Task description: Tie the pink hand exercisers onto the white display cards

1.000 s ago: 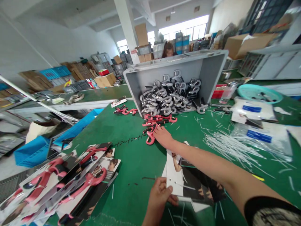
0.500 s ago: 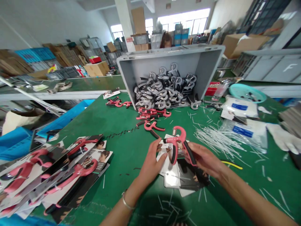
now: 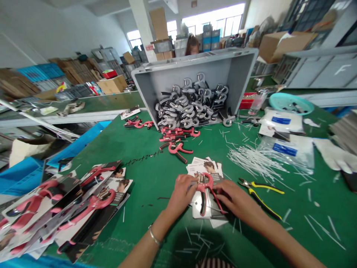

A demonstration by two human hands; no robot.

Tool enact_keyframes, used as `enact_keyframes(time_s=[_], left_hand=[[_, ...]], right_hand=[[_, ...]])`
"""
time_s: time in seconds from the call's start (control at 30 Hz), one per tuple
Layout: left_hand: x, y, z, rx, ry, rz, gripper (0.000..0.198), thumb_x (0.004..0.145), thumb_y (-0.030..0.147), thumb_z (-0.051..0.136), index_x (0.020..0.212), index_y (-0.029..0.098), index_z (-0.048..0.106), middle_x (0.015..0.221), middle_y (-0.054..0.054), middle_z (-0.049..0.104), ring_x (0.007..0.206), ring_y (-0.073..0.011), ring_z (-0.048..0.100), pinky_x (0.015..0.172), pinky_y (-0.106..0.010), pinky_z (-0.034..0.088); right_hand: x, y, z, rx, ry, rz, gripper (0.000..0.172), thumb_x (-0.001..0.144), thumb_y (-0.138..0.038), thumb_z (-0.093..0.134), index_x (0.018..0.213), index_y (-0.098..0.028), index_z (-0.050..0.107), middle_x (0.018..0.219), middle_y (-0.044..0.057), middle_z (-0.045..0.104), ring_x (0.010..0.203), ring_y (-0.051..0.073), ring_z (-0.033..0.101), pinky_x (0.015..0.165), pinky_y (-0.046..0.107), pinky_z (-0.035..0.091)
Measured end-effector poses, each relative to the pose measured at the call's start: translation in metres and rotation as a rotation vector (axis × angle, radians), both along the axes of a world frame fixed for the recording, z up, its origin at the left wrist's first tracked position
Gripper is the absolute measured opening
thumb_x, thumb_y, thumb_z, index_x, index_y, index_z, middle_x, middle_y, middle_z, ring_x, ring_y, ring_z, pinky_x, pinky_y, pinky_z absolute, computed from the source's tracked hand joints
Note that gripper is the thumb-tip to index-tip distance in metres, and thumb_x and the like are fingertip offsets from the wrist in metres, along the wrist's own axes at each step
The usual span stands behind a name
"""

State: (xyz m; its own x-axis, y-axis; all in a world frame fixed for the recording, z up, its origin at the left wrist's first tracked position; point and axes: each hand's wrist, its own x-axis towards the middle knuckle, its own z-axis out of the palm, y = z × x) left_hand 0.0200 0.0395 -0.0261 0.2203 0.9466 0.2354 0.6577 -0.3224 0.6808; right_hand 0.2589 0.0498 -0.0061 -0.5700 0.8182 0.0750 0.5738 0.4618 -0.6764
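Red plastic and black padding: the hand exerciser (image 3: pixel 209 180) lies flat on a stack of printed cards (image 3: pixel 216 166), and I take my clock from it. At nine o'clock I have the left hand (image 3: pixel 182 191) closed in a pinch on the exerciser's near end. At three, the right hand (image 3: pixel 231 195) sets curled fingertips against one handle; whether it grips firmly, I cannot tell from here. Just beyond it I note yellow-handled pliers (image 3: pixel 263 199), jaws toward the hand. Two o'clock: loose white ties (image 3: pixel 255 162). Eleven: unpackaged red exercisers (image 3: pixel 176 149) on the green table (image 3: pixel 150 178). Toward twelve, a grey crate (image 3: pixel 195 61) on its side holds piled grey exercisers (image 3: pixel 189 108). Nine, well apart: red exercisers on cards (image 3: pixel 92 204), heaped.
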Motion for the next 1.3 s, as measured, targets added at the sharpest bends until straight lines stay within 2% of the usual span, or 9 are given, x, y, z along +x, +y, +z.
enact_keyframes(time_s=[0.03,0.1,0.23,0.33,0.4,0.5,0.63,0.8,1.3], left_hand=[[0.002,0.006,0.003,0.016,0.001,-0.003,0.021,0.095,0.022,0.05,0.11,0.023,0.065,0.107,-0.005,0.068,0.103,-0.0214,0.055,0.096,-0.039,0.038],[0.009,0.019,0.006,0.029,0.017,-0.031,0.027,0.095,0.017,0.047,0.113,0.024,0.065,0.107,-0.005,0.068,0.103,-0.0209,0.055,0.096,-0.039,0.039],[0.022,0.031,0.005,0.011,0.022,-0.073,0.024,0.091,0.013,0.052,0.105,0.023,0.068,0.106,-0.004,0.065,0.103,-0.0209,0.054,0.095,-0.038,0.04],[0.026,0.028,0.001,-0.05,-0.061,-0.057,0.015,0.087,0.015,0.058,0.094,0.023,0.068,0.098,-0.002,0.068,0.101,-0.0209,0.056,0.095,-0.038,0.04],[0.027,0.025,-0.003,-0.105,-0.122,-0.036,0.015,0.085,0.015,0.061,0.096,0.024,0.068,0.094,-0.002,0.069,0.098,-0.0208,0.057,0.092,-0.037,0.043],[0.028,0.022,-0.007,-0.088,-0.147,-0.008,0.016,0.085,0.016,0.064,0.096,0.025,0.07,0.101,-0.002,0.071,0.103,-0.0208,0.058,0.095,-0.039,0.04],[0.029,0.024,-0.011,-0.041,-0.161,-0.008,0.011,0.085,0.016,0.065,0.085,0.024,0.072,0.106,-0.001,0.071,0.106,-0.0197,0.058,0.098,-0.04,0.036],[0.029,0.025,-0.013,-0.046,-0.195,-0.01,0.012,0.086,0.016,0.066,0.087,0.024,0.074,0.101,-0.001,0.072,0.101,-0.0184,0.06,0.095,-0.038,0.037],[0.028,0.019,-0.016,-0.049,-0.19,-0.011,0.016,0.087,0.015,0.062,0.089,0.025,0.074,0.101,-0.002,0.071,0.102,-0.019,0.059,0.094,-0.037,0.04]], right_hand=[[-0.004,-0.006,0.0,0.008,0.006,0.062,0.015,0.095,-0.024,0.05,0.105,-0.025,0.061,0.106,0.006,0.062,0.101,0.022,0.056,0.089,0.036,0.044],[-0.014,-0.013,-0.004,0.025,0.013,0.089,0.013,0.095,-0.022,0.051,0.099,-0.025,0.063,0.103,0.006,0.061,0.099,0.023,0.055,0.087,0.036,0.045],[-0.028,-0.008,-0.017,0.006,0.164,-0.058,0.012,0.094,-0.022,0.054,0.088,-0.022,0.063,0.094,0.005,0.061,0.093,0.021,0.057,0.085,0.036,0.045],[-0.031,0.004,-0.025,-0.027,0.292,-0.158,0.009,0.092,-0.024,0.059,0.085,-0.022,0.065,0.093,0.004,0.062,0.093,0.021,0.058,0.087,0.036,0.045],[-0.032,0.01,-0.028,-0.06,0.351,-0.201,0.01,0.09,-0.027,0.061,0.083,-0.023,0.066,0.094,0.003,0.063,0.096,0.021,0.058,0.089,0.036,0.044],[-0.031,0.013,-0.032,-0.1,0.394,-0.239,0.015,0.092,-0.03,0.058,0.084,-0.023,0.068,0.102,0.004,0.063,0.104,0.022,0.058,0.095,0.038,0.042],[-0.029,0.01,-0.032,-0.07,0.332,-0.194,0.017,0.093,-0.031,0.056,0.086,-0.025,0.071,0.115,0.005,0.06,0.114,0.023,0.053,0.1,0.041,0.038],[-0.027,0.004,-0.033,0.0,0.239,-0.103,0.014,0.092,-0.028,0.058,0.084,-0.025,0.069,0.127,0.004,0.055,0.122,0.025,0.047,0.102,0.044,0.035],[-0.031,0.005,-0.04,-0.013,0.284,-0.137,0.012,0.092,-0.028,0.059,0.088,-0.024,0.069,0.125,0.006,0.056,0.122,0.025,0.047,0.103,0.046,0.034]])
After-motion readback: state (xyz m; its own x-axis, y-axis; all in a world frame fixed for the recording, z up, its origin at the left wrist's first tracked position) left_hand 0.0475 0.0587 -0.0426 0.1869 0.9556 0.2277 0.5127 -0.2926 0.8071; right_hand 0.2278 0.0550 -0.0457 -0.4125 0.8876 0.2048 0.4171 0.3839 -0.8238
